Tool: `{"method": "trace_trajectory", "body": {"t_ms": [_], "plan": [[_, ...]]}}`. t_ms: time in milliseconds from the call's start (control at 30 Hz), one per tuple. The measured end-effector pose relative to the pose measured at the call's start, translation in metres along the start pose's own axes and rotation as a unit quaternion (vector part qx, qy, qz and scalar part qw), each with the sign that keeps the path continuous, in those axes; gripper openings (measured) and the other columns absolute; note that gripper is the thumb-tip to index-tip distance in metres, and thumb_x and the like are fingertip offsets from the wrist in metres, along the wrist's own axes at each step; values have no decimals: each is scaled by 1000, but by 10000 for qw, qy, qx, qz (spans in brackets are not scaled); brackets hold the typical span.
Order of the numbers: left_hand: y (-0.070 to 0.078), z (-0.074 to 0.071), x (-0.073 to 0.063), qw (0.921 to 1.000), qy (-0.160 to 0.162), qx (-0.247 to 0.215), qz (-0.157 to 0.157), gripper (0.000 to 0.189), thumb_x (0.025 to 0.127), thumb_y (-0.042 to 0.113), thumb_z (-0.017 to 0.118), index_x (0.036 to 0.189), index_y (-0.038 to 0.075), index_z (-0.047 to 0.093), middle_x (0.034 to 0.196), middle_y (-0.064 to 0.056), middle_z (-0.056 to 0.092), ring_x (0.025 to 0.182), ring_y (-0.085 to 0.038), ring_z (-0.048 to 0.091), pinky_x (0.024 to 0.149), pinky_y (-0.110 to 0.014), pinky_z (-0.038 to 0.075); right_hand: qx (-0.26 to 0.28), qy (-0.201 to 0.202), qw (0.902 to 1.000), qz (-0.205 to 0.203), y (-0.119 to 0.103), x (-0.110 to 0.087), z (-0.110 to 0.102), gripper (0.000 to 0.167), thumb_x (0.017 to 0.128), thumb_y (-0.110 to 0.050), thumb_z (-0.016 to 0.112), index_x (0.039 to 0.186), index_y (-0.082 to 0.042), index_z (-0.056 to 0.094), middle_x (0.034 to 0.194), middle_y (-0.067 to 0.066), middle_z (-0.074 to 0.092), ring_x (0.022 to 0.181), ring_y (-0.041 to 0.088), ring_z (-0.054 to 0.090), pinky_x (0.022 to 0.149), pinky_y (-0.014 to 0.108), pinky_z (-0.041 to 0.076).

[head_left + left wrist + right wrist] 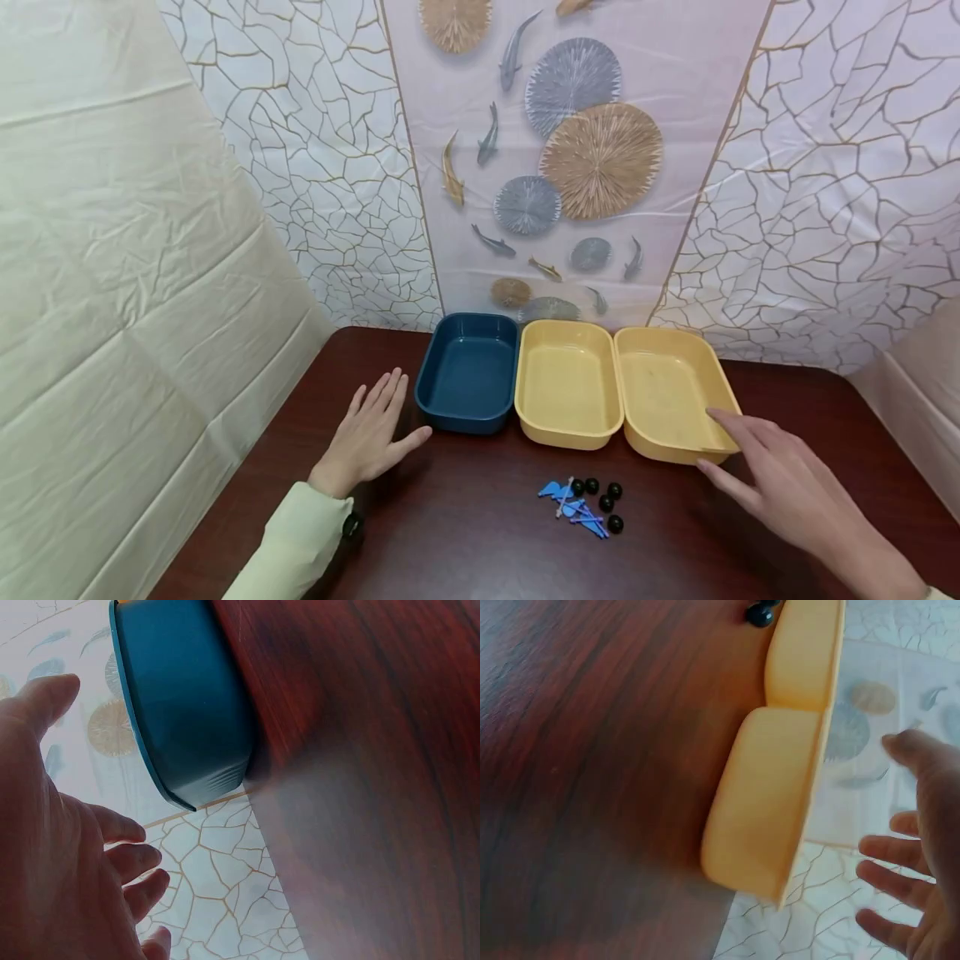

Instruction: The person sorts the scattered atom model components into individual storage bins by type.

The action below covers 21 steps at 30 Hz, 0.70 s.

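My left hand hovers with straight, spread fingers just left of a dark blue tray and holds nothing. On the other side, my right hand is near the front right corner of the right yellow tray, its fingers extended and nothing in its grasp. Between the two trays stands a middle yellow tray. A small pile of blue flat pieces, thin purple and pale sticks and several black balls lies in front of the trays.
The dark wooden table carries everything. Behind it hangs a patterned cloth with a fish and lily-pad panel, and a cream cloth slopes along the left side. A black band sits at the left wrist.
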State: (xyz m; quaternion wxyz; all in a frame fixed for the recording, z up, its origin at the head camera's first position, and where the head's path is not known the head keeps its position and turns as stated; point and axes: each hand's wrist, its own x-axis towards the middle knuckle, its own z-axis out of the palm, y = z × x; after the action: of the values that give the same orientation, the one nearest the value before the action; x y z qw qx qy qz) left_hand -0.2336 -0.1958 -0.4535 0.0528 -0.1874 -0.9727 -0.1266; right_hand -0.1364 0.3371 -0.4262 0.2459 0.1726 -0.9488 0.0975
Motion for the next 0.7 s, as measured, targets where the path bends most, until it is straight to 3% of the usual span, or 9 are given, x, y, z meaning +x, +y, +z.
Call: {"method": "trace_trajectory", "body": {"t_ms": [100, 267, 433, 700], "plan": [[0, 0, 2, 10000, -41, -52, 0, 99, 101, 67, 51, 167, 0, 22, 177, -17, 20, 164, -38, 21, 132, -64, 15, 42, 160, 9996, -233, -7, 6, -1, 68, 73, -26, 94, 132, -6, 66, 114, 21, 73, 100, 39, 71, 78, 59, 58], [0, 0, 4, 9998, -115, -186, -10, 99, 101, 65, 52, 166, -2, 21, 177, -19, 18, 164, -40, 21, 133, -61, 17, 60, 296, 9944, -1015, -16, 15, 6, 52, 64, -18, 98, 111, -8, 76, 99, 2, 74, 86, 19, 72, 71, 39, 60], [2, 1, 9, 9992, -271, -305, -23, 100, 102, 65, 51, 167, -3, 17, 177, -19, 14, 165, -40, 18, 134, -59, 15, 419, -64, 9881, -1481, -19, 21, 13, 44, 63, -14, 99, 101, -12, 76, 91, -9, 70, 81, 8, 66, 66, 28, 59], [5, 3, 18, 9988, -339, -342, -22, 99, 104, 64, 50, 167, -4, 16, 177, -21, 14, 165, -40, 16, 134, -58, 14, 846, -767, 9773, -1784, -33, 30, 24, 35, 70, -11, 94, 99, -14, 75, 91, -8, 70, 82, 9, 68, 68, 29, 60]]}}
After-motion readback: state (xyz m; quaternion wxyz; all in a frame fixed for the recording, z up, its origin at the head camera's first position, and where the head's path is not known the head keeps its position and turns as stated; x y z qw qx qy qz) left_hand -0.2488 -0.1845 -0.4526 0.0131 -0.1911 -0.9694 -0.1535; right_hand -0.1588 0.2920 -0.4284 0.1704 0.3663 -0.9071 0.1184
